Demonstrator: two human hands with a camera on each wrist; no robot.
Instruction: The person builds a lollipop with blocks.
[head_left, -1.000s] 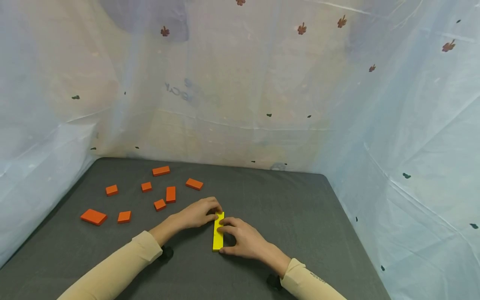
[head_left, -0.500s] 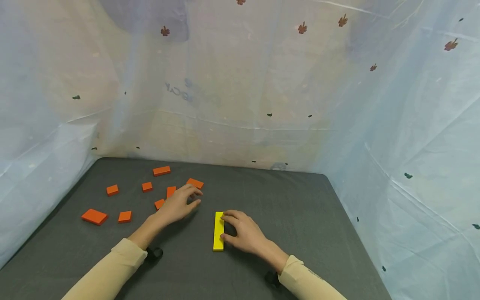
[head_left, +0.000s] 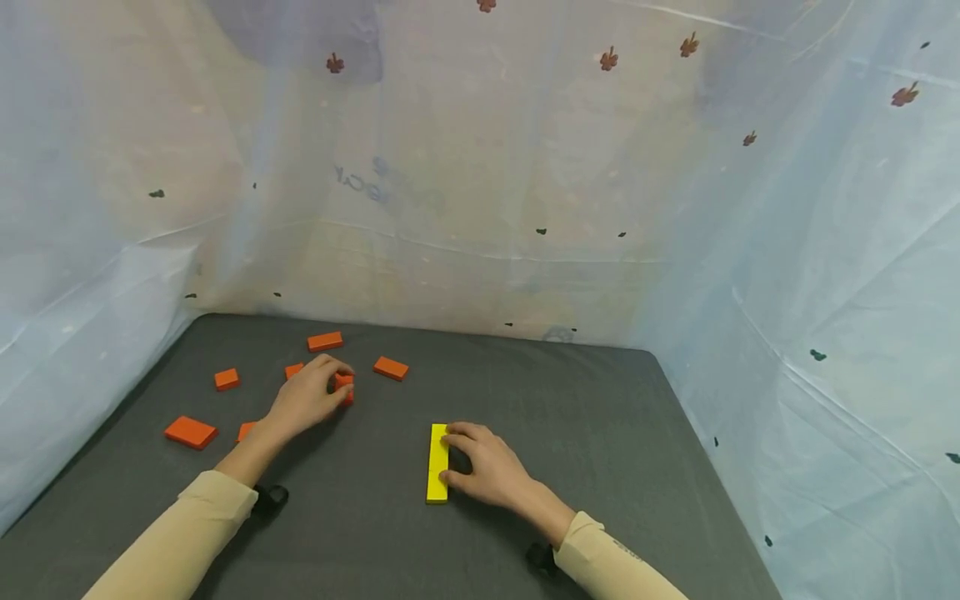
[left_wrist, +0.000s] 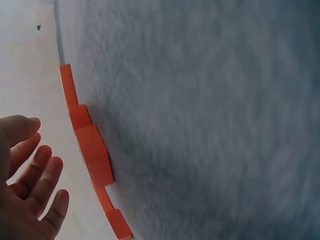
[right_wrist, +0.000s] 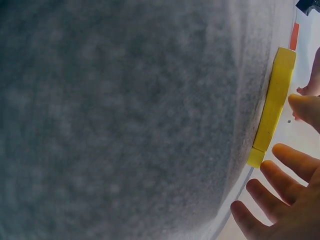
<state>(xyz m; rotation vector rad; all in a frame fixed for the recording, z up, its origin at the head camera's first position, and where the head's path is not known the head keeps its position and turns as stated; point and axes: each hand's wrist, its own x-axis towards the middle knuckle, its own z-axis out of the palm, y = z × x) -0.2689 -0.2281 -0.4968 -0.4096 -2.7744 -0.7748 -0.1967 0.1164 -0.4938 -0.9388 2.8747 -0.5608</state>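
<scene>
My left hand [head_left: 309, 400] is over the orange blocks on the left of the table, its fingers apart and loosely bent. An orange rectangular block [head_left: 347, 396] shows just past its fingertips, and the hand covers some neighbouring pieces. In the left wrist view, several orange blocks [left_wrist: 92, 142] lie in a line beyond the spread fingers. My right hand [head_left: 487, 467] is beside the right edge of a long yellow strip [head_left: 437, 471], fingertips right at that edge. The right wrist view shows a seam near one end of the yellow strip [right_wrist: 272, 107], with the hand's fingers spread.
More orange blocks are scattered at the left and back: a long one [head_left: 325, 341], a tilted one [head_left: 391, 368], a small one [head_left: 227, 379] and a larger one [head_left: 191, 432]. Plastic sheeting [head_left: 465, 167] hangs behind and beside the grey table [head_left: 570, 433].
My left hand has left the yellow strip and moved left and away to the orange blocks. The right hand's fingers have drawn back from over the strip to its right edge.
</scene>
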